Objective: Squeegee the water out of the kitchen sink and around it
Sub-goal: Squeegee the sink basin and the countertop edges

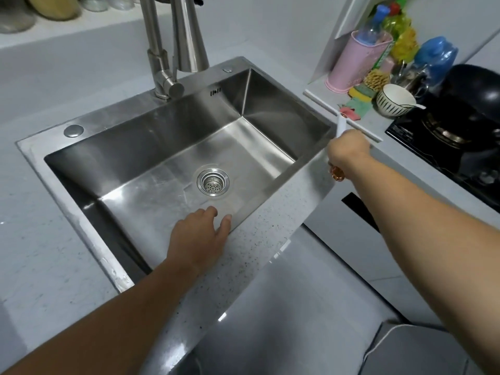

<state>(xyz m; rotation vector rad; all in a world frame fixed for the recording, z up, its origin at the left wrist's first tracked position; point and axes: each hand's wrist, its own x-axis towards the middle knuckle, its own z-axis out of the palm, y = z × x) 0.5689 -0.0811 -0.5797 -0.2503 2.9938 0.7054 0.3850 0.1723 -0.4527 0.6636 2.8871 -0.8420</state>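
A steel sink (113, 143) is set into a pale worktop, with a round strainer (213, 182) in its floor. My right hand (349, 154) grips the handle of a white squeegee (324, 104). Its long blade lies across the worktop just right of the sink's right rim, and a copper-coloured handle end shows below my fist. My left hand (200, 239) rests on the sink's front rim with relaxed fingers reaching over the edge, holding nothing. Water drops sit on the rim at the front left.
A steel tap (173, 50) rises behind the sink. Right of the squeegee stand a pink cup (351, 63), bottles (433, 60), sponges and a striped bowl (395, 100). A black wok (470, 104) sits on a hob at far right.
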